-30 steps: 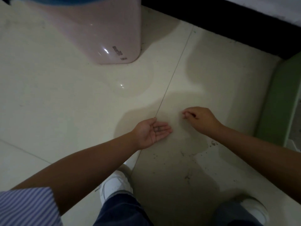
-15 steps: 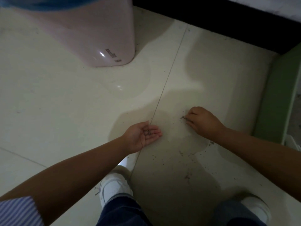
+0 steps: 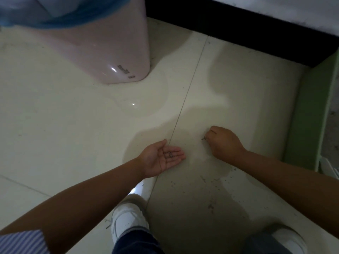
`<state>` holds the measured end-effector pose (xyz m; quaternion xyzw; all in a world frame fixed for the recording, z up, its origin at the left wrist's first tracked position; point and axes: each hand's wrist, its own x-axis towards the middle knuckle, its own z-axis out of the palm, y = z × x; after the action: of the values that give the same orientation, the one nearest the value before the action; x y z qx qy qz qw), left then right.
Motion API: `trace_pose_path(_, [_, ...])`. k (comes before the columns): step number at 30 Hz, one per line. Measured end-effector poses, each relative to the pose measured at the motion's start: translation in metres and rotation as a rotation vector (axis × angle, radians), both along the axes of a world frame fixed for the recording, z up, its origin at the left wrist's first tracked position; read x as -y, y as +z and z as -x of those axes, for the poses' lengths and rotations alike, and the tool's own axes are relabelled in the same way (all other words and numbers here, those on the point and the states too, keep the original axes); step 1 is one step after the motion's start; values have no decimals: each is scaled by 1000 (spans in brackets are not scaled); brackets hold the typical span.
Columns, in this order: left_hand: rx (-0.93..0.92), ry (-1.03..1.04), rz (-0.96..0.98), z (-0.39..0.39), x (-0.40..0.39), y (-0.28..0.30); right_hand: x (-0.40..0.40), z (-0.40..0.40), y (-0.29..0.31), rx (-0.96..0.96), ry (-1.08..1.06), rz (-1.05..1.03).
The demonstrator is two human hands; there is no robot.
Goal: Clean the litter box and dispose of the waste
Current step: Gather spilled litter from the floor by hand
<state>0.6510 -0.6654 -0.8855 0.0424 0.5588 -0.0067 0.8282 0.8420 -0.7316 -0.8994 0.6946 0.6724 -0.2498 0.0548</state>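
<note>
Left hand (image 3: 161,158) palm up, fingers relaxed, cupping litter grains (image 3: 171,154). Right hand (image 3: 224,142) knuckles up, fingers curled, pinching a dark pellet (image 3: 203,138) just above floor (image 3: 55,125). Pink bin (image 3: 102,52), blue liner; label print blurred, unreadable. Scattered litter specks (image 3: 211,206) near white shoes (image 3: 128,220).

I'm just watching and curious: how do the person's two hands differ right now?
The left hand lies palm up with fingers straight, carrying a few dark litter bits; the right hand is turned knuckles up with fingers curled, pinching a dark bit at the floor. The left hand sits nearer the person, the right hand a little farther out. Both hover low over the same pale tile floor, which is speckled with dark specks.
</note>
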Motion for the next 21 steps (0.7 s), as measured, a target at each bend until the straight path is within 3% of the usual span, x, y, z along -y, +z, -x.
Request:
trace_pose_path(2, [-12,-8,-3,-3,-2,3,-5,7,3,-169,-166,-31])
trace_pose_path(4, [-22,-17,4,-6,-1,5,-4,16,11,-416,-216,65])
trace_pose_path(7, [-8,-28,24,-9,1,4,-4,17,23,-508,-231,56])
trace_pose_path(12, [-3,-38,30,-4,1,2,-7,-10,9,-115,-16,-48])
trace_pose_path(18, [-44,46,-9,29,-1,5,-9,30,-1,9,570,-78])
trace_pose_path(21, [-74,122,-43,50,1,8,-1,43,-17,106,677,-9])
